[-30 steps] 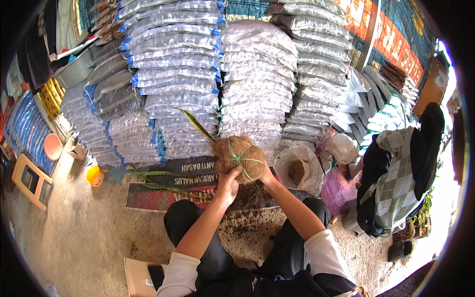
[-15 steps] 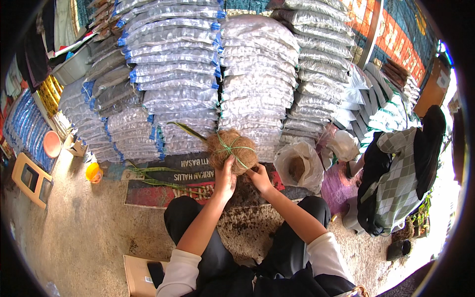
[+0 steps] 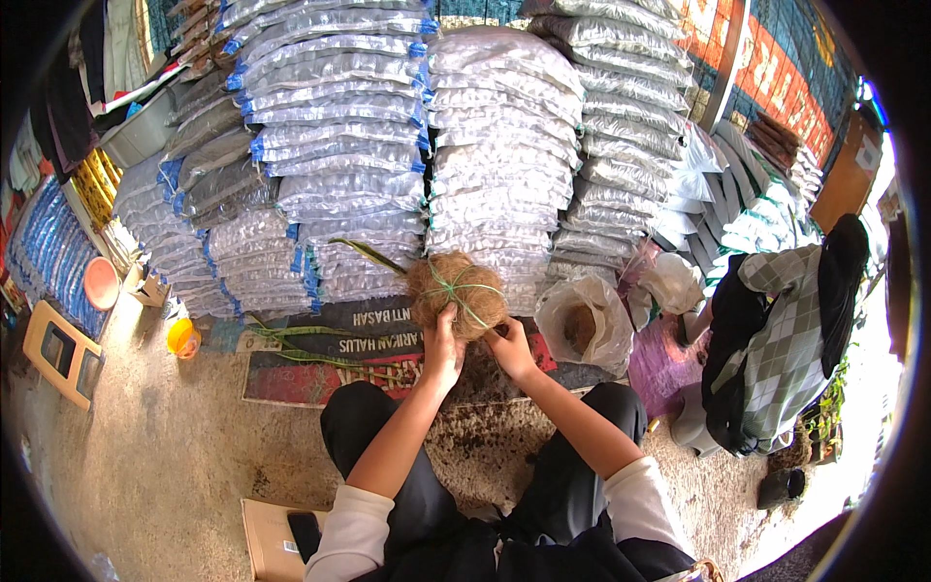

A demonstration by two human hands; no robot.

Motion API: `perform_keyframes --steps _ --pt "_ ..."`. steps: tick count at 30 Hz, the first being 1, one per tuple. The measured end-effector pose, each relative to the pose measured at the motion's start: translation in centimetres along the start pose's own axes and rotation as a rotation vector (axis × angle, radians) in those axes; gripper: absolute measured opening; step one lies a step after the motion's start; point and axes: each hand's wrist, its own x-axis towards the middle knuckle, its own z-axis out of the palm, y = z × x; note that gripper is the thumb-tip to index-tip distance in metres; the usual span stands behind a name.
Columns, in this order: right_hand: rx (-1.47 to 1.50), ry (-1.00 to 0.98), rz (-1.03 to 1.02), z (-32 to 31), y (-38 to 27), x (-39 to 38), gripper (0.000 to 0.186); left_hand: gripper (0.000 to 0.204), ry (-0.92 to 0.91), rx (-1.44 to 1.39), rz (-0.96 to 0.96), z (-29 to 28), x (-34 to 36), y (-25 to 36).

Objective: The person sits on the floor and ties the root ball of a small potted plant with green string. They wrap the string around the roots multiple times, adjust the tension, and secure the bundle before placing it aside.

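Note:
A round ball of brown coconut fibre (image 3: 441, 278), bound with green string (image 3: 456, 288) that crosses over it, is held up between my hands. A long green leaf (image 3: 369, 254) sticks out from its left side. My left hand (image 3: 444, 347) grips the ball from below, thumb on its near face. At the lower right of the ball, my right hand (image 3: 511, 347) has its fingers pinched together at the fibre's edge; whether they hold string or fibre is too small to tell. More long green leaves (image 3: 301, 346) lie on the printed mat to the left.
Stacked filled plastic sacks (image 3: 504, 145) rise in front. An open clear bag of brown material (image 3: 582, 325) stands right of my hands. Another person (image 3: 786, 330) is at the right. An orange pail (image 3: 182, 338), a yellow stool (image 3: 60, 351) and cardboard with a phone (image 3: 304, 533) are leftward.
The fibre ball stays in my hands with barely any shift. The person at the right has moved slightly.

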Motion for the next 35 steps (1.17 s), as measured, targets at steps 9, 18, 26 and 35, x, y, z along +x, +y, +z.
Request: perform_keyframes --steps 9,18,26,35 --pt "-0.181 -0.043 -0.077 0.7 0.2 -2.1 0.010 0.055 0.002 -0.011 -0.015 0.5 -0.1 0.4" --pt "-0.584 -0.159 -0.455 -0.1 -5.2 -4.5 0.008 0.060 0.035 0.100 0.034 0.6 0.0 0.7" --pt "-0.962 -0.344 -0.734 -1.6 -10.4 -4.6 0.020 0.044 -0.021 0.091 0.076 0.9 0.3 0.4" --pt "-1.163 -0.210 -0.849 -3.8 -13.0 0.0 0.030 0.048 -0.155 0.068 -0.023 2.5 -1.3 0.5"
